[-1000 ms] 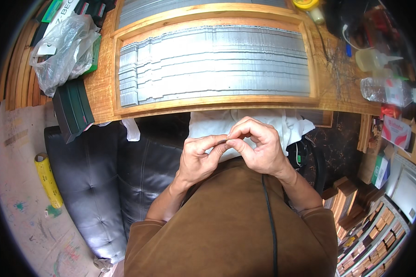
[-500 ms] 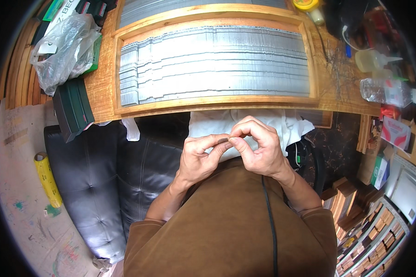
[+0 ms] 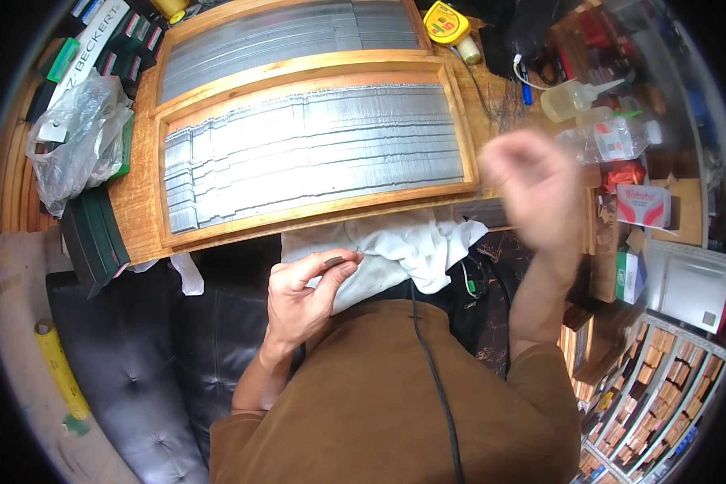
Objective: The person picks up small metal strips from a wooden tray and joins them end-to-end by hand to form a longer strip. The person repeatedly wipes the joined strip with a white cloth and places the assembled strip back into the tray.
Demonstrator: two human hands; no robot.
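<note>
My left hand (image 3: pixel 300 305) is raised in front of my body, with a small dark flat piece (image 3: pixel 333 261) pinched between thumb and forefinger. Whether anything finer sticks out at the fingertips is too small to tell. My right hand (image 3: pixel 536 181) is up by the right end of the bench, smeared by motion, so its fingers and anything in them cannot be made out. Beside it lies a shallow wooden tray (image 3: pixel 469 153) filled with rows of thin silvery metal pieces (image 3: pixel 323 149). A white cloth (image 3: pixel 387 246) hangs below the bench edge, just beyond my left hand.
Behind the first tray is a second wooden tray (image 3: pixel 242 28). A yellow-capped container (image 3: pixel 450 28), a squeeze bottle (image 3: pixel 569 101) and a clear plastic bottle (image 3: pixel 621 139) stand at the right. At left are a plastic bag (image 3: pixel 81 133), a dark green box (image 3: pixel 97 238) and a black leather seat (image 3: pixel 137 355).
My right hand has parted from the left and swung up and right toward the bench. My left hand keeps the small dark piece. The view has shifted, turning toward the right.
</note>
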